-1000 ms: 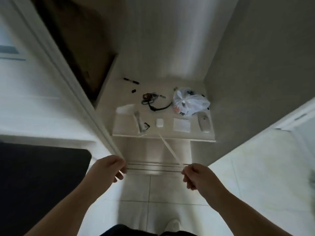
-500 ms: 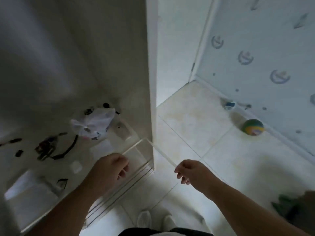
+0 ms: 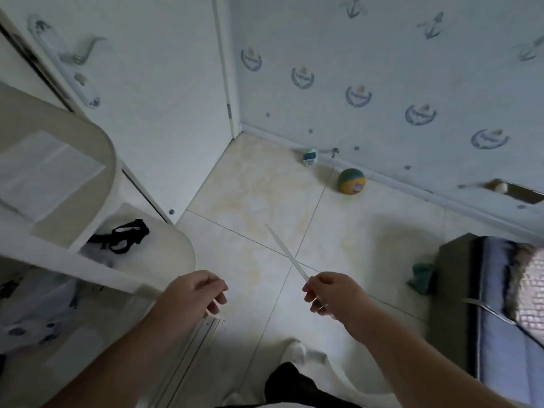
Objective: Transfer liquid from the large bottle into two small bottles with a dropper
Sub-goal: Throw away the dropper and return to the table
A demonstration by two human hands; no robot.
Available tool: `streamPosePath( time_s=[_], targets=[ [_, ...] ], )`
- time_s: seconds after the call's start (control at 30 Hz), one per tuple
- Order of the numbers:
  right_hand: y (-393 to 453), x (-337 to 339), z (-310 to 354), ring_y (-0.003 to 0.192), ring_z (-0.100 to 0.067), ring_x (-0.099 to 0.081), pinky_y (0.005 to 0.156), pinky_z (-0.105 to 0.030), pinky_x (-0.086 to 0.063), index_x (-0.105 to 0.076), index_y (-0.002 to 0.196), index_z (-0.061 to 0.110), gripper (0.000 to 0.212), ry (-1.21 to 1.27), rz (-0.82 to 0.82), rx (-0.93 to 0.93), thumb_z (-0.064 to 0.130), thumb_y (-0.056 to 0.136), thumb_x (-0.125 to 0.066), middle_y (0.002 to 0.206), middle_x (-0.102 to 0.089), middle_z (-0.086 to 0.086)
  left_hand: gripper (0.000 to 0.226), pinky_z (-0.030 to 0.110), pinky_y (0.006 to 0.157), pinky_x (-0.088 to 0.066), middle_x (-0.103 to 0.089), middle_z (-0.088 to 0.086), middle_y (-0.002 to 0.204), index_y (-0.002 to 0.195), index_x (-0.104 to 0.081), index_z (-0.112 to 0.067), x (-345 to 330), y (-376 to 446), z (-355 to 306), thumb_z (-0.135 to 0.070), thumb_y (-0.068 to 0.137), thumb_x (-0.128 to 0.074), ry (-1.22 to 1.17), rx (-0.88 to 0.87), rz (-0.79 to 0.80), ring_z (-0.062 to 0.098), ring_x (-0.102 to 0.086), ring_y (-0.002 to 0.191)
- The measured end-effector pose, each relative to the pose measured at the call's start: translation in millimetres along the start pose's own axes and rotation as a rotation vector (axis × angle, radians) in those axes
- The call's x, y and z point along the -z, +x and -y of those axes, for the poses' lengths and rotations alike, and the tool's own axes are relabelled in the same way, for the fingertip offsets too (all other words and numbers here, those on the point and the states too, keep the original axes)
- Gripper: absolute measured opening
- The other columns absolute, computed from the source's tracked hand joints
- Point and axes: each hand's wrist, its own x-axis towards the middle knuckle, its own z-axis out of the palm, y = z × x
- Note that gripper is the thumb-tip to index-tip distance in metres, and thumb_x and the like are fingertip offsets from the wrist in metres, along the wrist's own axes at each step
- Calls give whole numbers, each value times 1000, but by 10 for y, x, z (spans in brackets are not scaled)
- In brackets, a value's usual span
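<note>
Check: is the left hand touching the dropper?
Apart. The head view shows bare floor between the left hand and the dropper, which only the right hand pinches.

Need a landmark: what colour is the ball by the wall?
Green and yellow ball, clearest in the head view.

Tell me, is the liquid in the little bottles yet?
Not yet, as far as this view shows. Done: nothing that can be seen, since no large bottle or small bottles are in view. In hand: the right hand pinches the long thin dropper, pointing out over the floor tiles; the left hand is curled with nothing visible in it. Left: finding the bottles and all the filling.
</note>
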Motion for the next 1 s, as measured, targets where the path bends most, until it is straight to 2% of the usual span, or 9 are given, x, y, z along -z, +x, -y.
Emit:
streamPosePath(
  time_s=[0.17, 0.27, 0.33, 0.53, 0.73, 1.0],
  targets=[
    [294, 511, 236, 56, -14, -65, 48, -18, -45, -74, 73, 17, 33, 82, -34, -8, 25, 99, -57, 71, -74, 0, 24, 25, 59, -53, -76, -3, 82, 81, -74, -25, -253, 406, -535, -20, 98, -57, 33, -46, 47, 12, -70, 66],
    [441, 779, 398, 55, -17, -62, 66, -30, -43, -72, 80, 11, 29, 161, -29, -13, 22, 102, -56, 69, -72, -1, 25, 25, 60, -52, -76, -5, 84, 81, -73, -36, -372, 670, -858, -24, 96, -57, 35, -75, 58, 12, -71, 69],
    [537, 931, 493, 55, -17, -61, 72, -36, -42, -71, 83, 9, 28, 186, -37, -18, 21, 103, -56, 68, -71, -1, 24, 27, 62, -54, -76, -5, 84, 81, -73, -37, -434, 858, -1040, -25, 95, -58, 28, -84, 53, 12, -71, 69],
    [910, 1325, 778, 53, -17, -59, 61, -27, -50, -70, 84, 7, 27, 273, -69, -34, 18, 103, -55, 65, -69, -1, 20, 32, 62, -53, -76, -2, 81, 80, -75, -32, -561, 1482, -1591, -28, 90, -58, 29, -86, 79, 18, -72, 68],
    [1489, 1665, 1233, 53, -15, -60, 57, -24, -49, -71, 83, 9, 26, 307, -128, -5, 21, 102, -57, 67, -70, 0, 23, 30, 61, -51, -76, 0, 81, 78, -75, -29, -560, 2390, -2080, -21, 94, -60, 60, -106, 124, 17, -71, 65],
    [2395, 1854, 2197, 56, -13, -62, 60, -25, -50, -72, 83, 11, 26, 214, -155, 33, 23, 102, -57, 68, -71, 2, 23, 30, 61, -51, -75, 1, 77, 81, -74, -16, -207, 3540, -2606, -15, 96, -57, 0, -108, 87, 16, -69, 61]
  ],
)
